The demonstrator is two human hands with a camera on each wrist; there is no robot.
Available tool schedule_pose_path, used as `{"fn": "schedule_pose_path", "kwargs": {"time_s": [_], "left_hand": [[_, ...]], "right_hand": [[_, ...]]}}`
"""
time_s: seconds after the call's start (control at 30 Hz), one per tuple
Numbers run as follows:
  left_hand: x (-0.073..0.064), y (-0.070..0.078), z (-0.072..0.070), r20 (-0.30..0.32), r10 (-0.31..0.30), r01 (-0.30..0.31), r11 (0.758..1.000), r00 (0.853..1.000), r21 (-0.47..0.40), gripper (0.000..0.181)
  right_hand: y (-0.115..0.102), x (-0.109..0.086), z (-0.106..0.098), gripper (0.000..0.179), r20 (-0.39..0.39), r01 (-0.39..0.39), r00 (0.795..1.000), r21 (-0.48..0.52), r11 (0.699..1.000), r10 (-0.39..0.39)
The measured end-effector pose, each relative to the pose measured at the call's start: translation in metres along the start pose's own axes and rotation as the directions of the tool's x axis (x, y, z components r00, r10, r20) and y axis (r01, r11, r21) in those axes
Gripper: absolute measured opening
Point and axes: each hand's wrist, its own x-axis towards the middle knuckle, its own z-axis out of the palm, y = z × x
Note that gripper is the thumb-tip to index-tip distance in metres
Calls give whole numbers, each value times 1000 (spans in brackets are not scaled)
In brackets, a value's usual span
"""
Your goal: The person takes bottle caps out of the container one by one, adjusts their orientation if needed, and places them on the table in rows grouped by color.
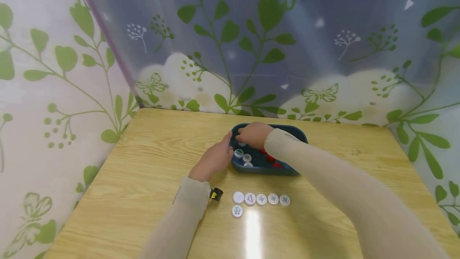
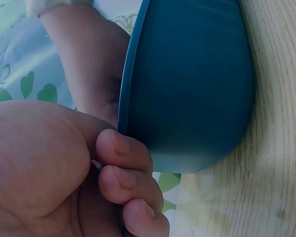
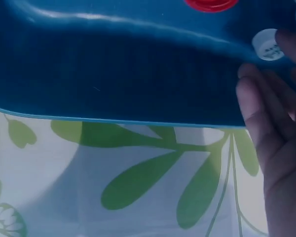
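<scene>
A dark blue tray (image 1: 266, 171) with rounded corners stands on the table. My left hand (image 1: 215, 157) grips its left end, with the rim between thumb and fingers; in the left wrist view the curled fingertips (image 2: 123, 182) lie by the tray wall (image 2: 192, 89). My right hand (image 1: 255, 134) reaches down inside the tray at the back left. In the right wrist view its fingers are spread around a white bottle cap (image 3: 270, 45), one fingertip at the cap's edge. Other white caps (image 1: 238, 154) and red caps (image 1: 270, 158) lie in the tray.
In front of the tray, several white caps (image 1: 261, 199) form a row on the wooden table (image 1: 161, 147), with one more cap (image 1: 237, 211) below its left end. A black strap end (image 1: 216, 194) sticks out from the left wrist. Leaf-patterned cloth (image 1: 230, 51) hangs behind the table.
</scene>
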Motion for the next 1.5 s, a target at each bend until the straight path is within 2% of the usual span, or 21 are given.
{"fn": "schedule_pose_path", "kwargs": {"time_s": [0.13, 0.23, 0.4, 0.53, 0.67, 0.77, 0.97, 1.13, 1.23, 1.3, 1.4, 1.5], "left_hand": [[-2, 1, 1, -12, 7, -7, 1000, 1000, -6, 59], [-3, 1, 1, -21, 10, -10, 1000, 1000, -5, 58], [-4, 2, 0, -16, -2, 2, 1000, 1000, -7, 58], [-4, 3, -3, -18, 8, -8, 1000, 1000, 6, 59], [-3, 5, -5, -26, 12, -11, 999, 1000, 45, 59], [-3, 5, -5, -21, 14, -13, 998, 1000, 61, 59], [-3, 3, -3, -15, 21, -21, 999, 1000, 26, 60], [-3, 2, -1, -8, 0, 0, 1000, 1000, -2, 60], [-2, 3, 0, -3, 1, -1, 1000, 1000, -19, 59], [-2, 3, 1, -1, 10, -10, 1000, 1000, -23, 59], [-2, 3, 1, -7, 17, -17, 1000, 1000, -17, 59], [-4, 4, -1, -10, 8, -8, 1000, 1000, -17, 60]], "right_hand": [[1, 12, 1, 24, 21, -8, 1000, 18, 1000, 7], [4, 18, 1, 19, 26, -28, 999, 70, 997, 26], [10, 26, 14, 11, 9, -44, 999, 155, 987, 43], [13, 26, 17, 7, -25, -51, 998, 241, 969, 59], [11, 24, 13, 8, -42, -74, 995, 281, 957, 89], [8, 25, 9, 9, -29, -96, 994, 248, 964, 106], [-2, 31, 1, 10, 22, -171, 985, 168, 971, 170], [-7, 33, 5, 15, 55, -174, 984, 134, 976, 168], [2, 24, 12, 11, 18, -183, 983, 174, 968, 182], [8, 8, 7, 10, -23, -204, 976, 259, 944, 217], [5, -27, -9, 11, -161, -172, 956, 371, 913, 245], [-20, -68, -21, 14, -310, -68, 931, 370, 927, 192]]}}
